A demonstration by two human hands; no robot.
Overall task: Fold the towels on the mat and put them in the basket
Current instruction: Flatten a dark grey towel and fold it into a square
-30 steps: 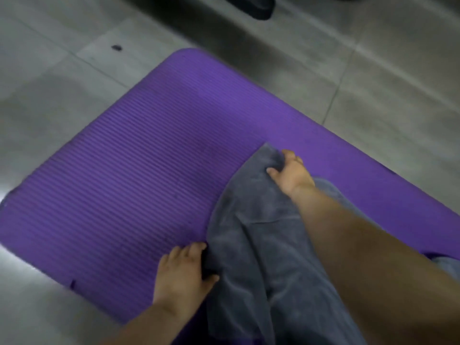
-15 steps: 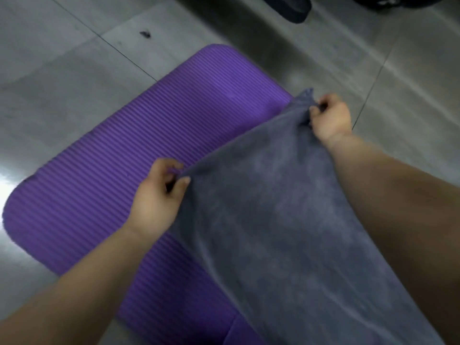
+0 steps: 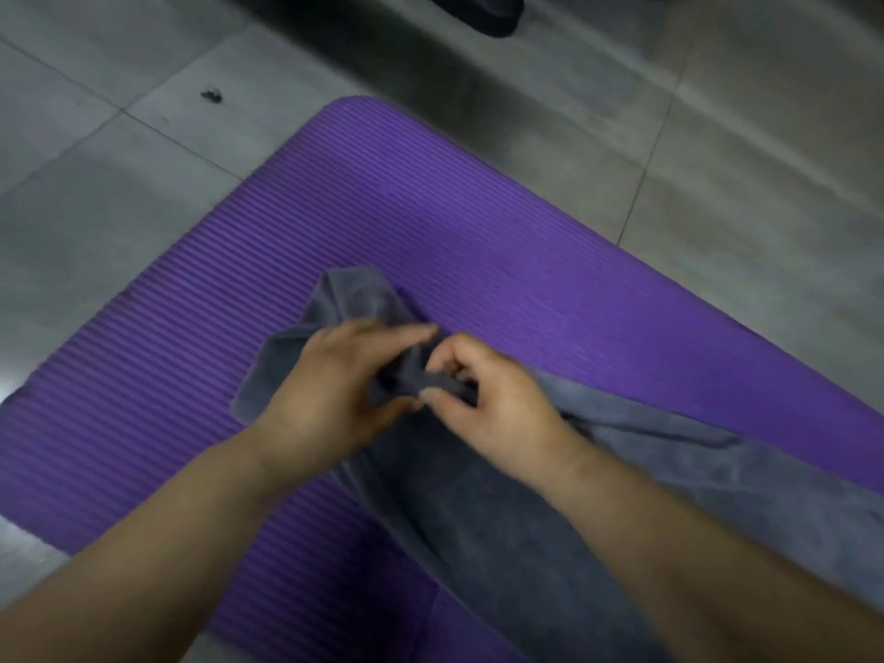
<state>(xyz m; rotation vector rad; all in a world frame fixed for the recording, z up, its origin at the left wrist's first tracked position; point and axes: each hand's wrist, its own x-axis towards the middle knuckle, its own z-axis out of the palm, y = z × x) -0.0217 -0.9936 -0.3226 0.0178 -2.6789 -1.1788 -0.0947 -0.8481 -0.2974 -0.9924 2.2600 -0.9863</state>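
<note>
1. The left hand (image 3: 335, 394) pinches a bunched fold of the grey towel (image 3: 502, 528) between thumb and fingers, with a loose corner spilling out beyond its knuckles.
2. The right hand (image 3: 492, 409), just beside it, curls its fingers round the same fold.
3. Beneath both hands the towel trails back toward the person, across the purple mat (image 3: 454, 217) on a tiled floor (image 3: 119, 184).

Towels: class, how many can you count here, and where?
1. A grey towel lies bunched on the purple mat, running from the centre to the lower right; the left hand and right hand hold its far end. Others may lie out of frame.
</note>
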